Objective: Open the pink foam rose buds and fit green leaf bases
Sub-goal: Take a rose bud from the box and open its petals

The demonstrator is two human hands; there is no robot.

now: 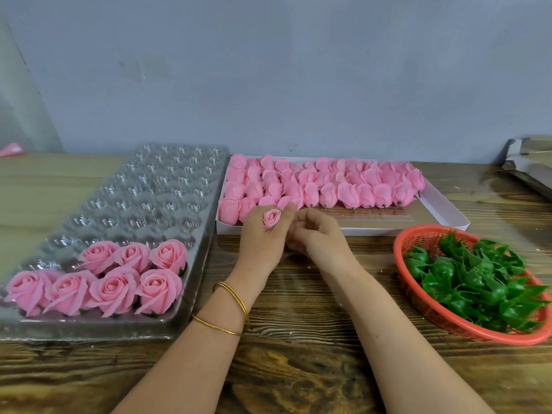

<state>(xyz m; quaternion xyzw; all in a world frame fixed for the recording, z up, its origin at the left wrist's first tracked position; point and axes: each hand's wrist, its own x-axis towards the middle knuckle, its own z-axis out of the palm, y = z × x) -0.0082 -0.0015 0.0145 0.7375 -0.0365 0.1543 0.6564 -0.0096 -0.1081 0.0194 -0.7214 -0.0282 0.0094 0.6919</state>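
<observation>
My left hand (263, 243) grips a small pink foam rose bud (271, 218), whose top pokes up between the fingers. My right hand (318, 234) sits right beside it with curled fingers touching the left hand; I cannot see whether it holds anything. Behind both hands a white cardboard box (442, 204) carries rows of closed pink buds (328, 182). A red mesh basket (418, 297) on the right is full of green leaf bases (475, 279). On the left, a clear plastic cell tray (155, 186) holds several opened roses (116, 279) in its near rows.
Everything rests on a wooden table (298, 300) against a grey wall. Flattened cardboard (528, 162) lies at the far right edge. A pink scrap (12, 150) lies at the far left. My left wrist wears two gold bangles (233, 300).
</observation>
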